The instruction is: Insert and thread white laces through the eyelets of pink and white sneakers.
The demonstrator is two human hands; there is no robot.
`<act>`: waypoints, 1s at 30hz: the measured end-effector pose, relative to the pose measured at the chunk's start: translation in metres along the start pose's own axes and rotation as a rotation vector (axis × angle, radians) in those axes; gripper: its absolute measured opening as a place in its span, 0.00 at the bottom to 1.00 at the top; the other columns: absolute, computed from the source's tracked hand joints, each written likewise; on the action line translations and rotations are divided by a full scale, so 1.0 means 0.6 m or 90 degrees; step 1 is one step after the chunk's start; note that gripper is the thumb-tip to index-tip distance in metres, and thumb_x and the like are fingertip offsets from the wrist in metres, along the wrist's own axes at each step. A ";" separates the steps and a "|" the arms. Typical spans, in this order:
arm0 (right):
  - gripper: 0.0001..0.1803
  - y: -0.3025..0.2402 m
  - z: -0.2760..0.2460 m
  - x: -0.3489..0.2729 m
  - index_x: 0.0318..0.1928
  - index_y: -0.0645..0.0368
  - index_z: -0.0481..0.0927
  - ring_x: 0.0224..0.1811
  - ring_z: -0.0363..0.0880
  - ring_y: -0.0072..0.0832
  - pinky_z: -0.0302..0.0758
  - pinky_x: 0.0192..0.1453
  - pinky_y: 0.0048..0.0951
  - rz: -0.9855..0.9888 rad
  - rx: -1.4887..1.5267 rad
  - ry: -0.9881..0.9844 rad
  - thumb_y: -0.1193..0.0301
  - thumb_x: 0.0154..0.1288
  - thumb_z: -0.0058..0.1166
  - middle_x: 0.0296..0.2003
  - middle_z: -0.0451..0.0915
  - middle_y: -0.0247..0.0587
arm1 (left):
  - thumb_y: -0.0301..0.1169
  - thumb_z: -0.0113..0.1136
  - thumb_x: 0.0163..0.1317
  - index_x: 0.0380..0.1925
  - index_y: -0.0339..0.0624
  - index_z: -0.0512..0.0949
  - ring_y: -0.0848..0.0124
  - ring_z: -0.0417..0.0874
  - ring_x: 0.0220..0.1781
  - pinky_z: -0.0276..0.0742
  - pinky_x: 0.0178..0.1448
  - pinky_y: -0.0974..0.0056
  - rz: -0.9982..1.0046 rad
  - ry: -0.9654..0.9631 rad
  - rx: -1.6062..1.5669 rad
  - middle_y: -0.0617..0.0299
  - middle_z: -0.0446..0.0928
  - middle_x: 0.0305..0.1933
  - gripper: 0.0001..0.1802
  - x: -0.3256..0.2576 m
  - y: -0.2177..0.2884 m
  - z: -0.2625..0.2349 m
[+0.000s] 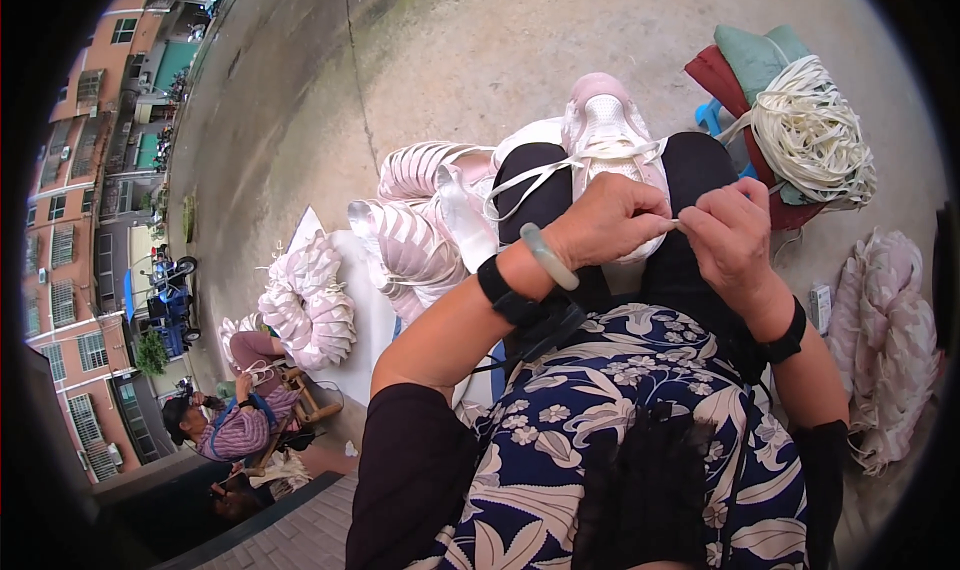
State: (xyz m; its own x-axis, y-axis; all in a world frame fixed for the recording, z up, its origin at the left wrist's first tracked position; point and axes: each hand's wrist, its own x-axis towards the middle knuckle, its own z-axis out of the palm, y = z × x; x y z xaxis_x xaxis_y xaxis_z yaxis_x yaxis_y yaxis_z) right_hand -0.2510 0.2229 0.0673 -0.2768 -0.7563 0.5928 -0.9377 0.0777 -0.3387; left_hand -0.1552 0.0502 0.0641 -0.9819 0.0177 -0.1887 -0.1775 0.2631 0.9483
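A pink and white sneaker (603,110) rests between my knees, toe pointing away from me. White shoelace (530,177) runs across it and loops out to the left over my dark trouser leg. Above the sneaker's near end, my left hand (612,216) pinches the shoelace with thumb and forefinger. My right hand (729,226) is closed too, its fingertips pinching the lace close beside the left ones. Only a short bit of lace shows between the two hands. The sneaker's heel is partly hidden beneath my hands.
Bundled pale pink shoe uppers (408,245) lie left of my knees on a white board (355,355); another ring of them (308,305) lies beyond. A hank of white laces (812,135) sits on cushions at right, above more uppers (885,340). A person (235,425) sits far left.
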 end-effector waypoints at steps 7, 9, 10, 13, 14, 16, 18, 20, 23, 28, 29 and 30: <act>0.13 0.009 0.078 0.020 0.37 0.55 0.78 0.40 0.73 0.34 0.62 0.46 0.36 0.090 0.122 -0.006 0.75 0.47 0.59 0.37 0.75 0.37 | 0.25 0.59 0.48 0.26 0.40 0.77 0.57 0.76 0.41 0.68 0.46 0.57 0.165 0.391 0.519 0.57 0.77 0.37 0.03 -0.044 -0.040 -0.020; 0.13 0.013 0.097 0.023 0.38 0.55 0.78 0.43 0.73 0.35 0.62 0.47 0.37 0.086 0.103 -0.001 0.75 0.48 0.59 0.38 0.74 0.38 | 0.26 0.58 0.48 0.26 0.40 0.77 0.56 0.75 0.46 0.66 0.50 0.54 0.183 0.386 0.564 0.55 0.76 0.42 0.04 -0.039 -0.058 -0.022; 0.13 0.015 0.105 0.024 0.38 0.55 0.78 0.46 0.72 0.35 0.62 0.49 0.37 0.083 0.085 0.004 0.75 0.48 0.58 0.40 0.74 0.38 | 0.26 0.58 0.48 0.27 0.40 0.77 0.54 0.73 0.50 0.64 0.55 0.52 0.200 0.379 0.609 0.54 0.75 0.47 0.05 -0.036 -0.066 -0.021; 0.13 0.025 0.120 0.020 0.38 0.55 0.78 0.49 0.70 0.37 0.63 0.51 0.38 0.083 0.056 -0.033 0.75 0.49 0.57 0.41 0.73 0.40 | 0.27 0.55 0.48 0.26 0.39 0.76 0.49 0.68 0.58 0.58 0.61 0.45 0.195 0.366 0.737 0.50 0.71 0.54 0.05 -0.034 -0.079 -0.012; 0.13 0.027 0.121 0.020 0.38 0.55 0.78 0.49 0.70 0.37 0.63 0.51 0.38 0.083 0.055 -0.035 0.75 0.49 0.57 0.41 0.73 0.40 | 0.27 0.55 0.48 0.26 0.39 0.76 0.49 0.68 0.58 0.58 0.61 0.45 0.195 0.367 0.736 0.50 0.71 0.54 0.05 -0.033 -0.083 -0.009; 0.11 0.031 0.125 0.020 0.36 0.56 0.77 0.49 0.70 0.37 0.63 0.51 0.39 0.081 0.059 -0.038 0.75 0.48 0.55 0.41 0.73 0.40 | 0.28 0.54 0.49 0.25 0.37 0.76 0.46 0.65 0.61 0.54 0.65 0.42 0.179 0.340 0.770 0.49 0.70 0.57 0.06 -0.032 -0.087 -0.007; 0.11 0.035 0.135 0.020 0.35 0.57 0.77 0.49 0.70 0.38 0.64 0.51 0.39 0.072 0.073 -0.032 0.76 0.48 0.53 0.41 0.73 0.40 | 0.28 0.53 0.48 0.25 0.36 0.75 0.46 0.64 0.62 0.54 0.65 0.41 0.171 0.343 0.761 0.48 0.69 0.57 0.06 -0.031 -0.089 -0.006; 0.10 0.036 0.140 0.018 0.34 0.57 0.76 0.49 0.70 0.39 0.64 0.51 0.38 0.064 0.086 -0.024 0.77 0.47 0.52 0.42 0.73 0.40 | 0.27 0.53 0.48 0.25 0.36 0.75 0.45 0.64 0.62 0.53 0.65 0.41 0.165 0.344 0.753 0.48 0.69 0.57 0.06 -0.029 -0.090 -0.003; 0.11 0.033 0.144 0.022 0.34 0.59 0.75 0.49 0.70 0.40 0.64 0.51 0.38 0.069 0.079 -0.018 0.78 0.46 0.51 0.42 0.73 0.41 | 0.27 0.53 0.48 0.24 0.35 0.75 0.44 0.63 0.62 0.54 0.64 0.41 0.151 0.362 0.727 0.47 0.68 0.57 0.06 -0.025 -0.092 -0.001; 0.12 0.030 0.144 0.024 0.36 0.60 0.74 0.51 0.70 0.39 0.64 0.53 0.39 0.064 0.055 -0.028 0.77 0.46 0.51 0.42 0.73 0.42 | 0.25 0.54 0.48 0.26 0.35 0.75 0.43 0.63 0.61 0.56 0.63 0.44 0.140 0.348 0.608 0.46 0.68 0.57 0.05 -0.014 -0.091 -0.008; 0.12 0.031 0.146 0.023 0.36 0.60 0.74 0.51 0.70 0.39 0.64 0.53 0.39 0.065 0.056 -0.028 0.77 0.46 0.51 0.42 0.73 0.42 | 0.25 0.54 0.48 0.26 0.35 0.75 0.43 0.63 0.61 0.56 0.63 0.44 0.139 0.346 0.609 0.46 0.68 0.57 0.05 -0.012 -0.093 -0.012; 0.12 0.032 0.148 0.019 0.36 0.60 0.74 0.51 0.70 0.39 0.64 0.53 0.39 0.074 0.055 -0.020 0.77 0.46 0.51 0.42 0.73 0.42 | 0.25 0.55 0.48 0.26 0.36 0.76 0.43 0.63 0.61 0.56 0.63 0.44 0.148 0.316 0.575 0.46 0.68 0.56 0.05 -0.010 -0.092 -0.018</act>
State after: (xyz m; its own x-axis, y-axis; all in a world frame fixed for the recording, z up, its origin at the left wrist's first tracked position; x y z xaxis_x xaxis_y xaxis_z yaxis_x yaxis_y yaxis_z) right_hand -0.2534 0.1579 0.0028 -0.3752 -0.7650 0.5235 -0.8776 0.1114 -0.4662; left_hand -0.1403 0.0252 0.0153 -0.9388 -0.1824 0.2923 -0.0657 0.9276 0.3677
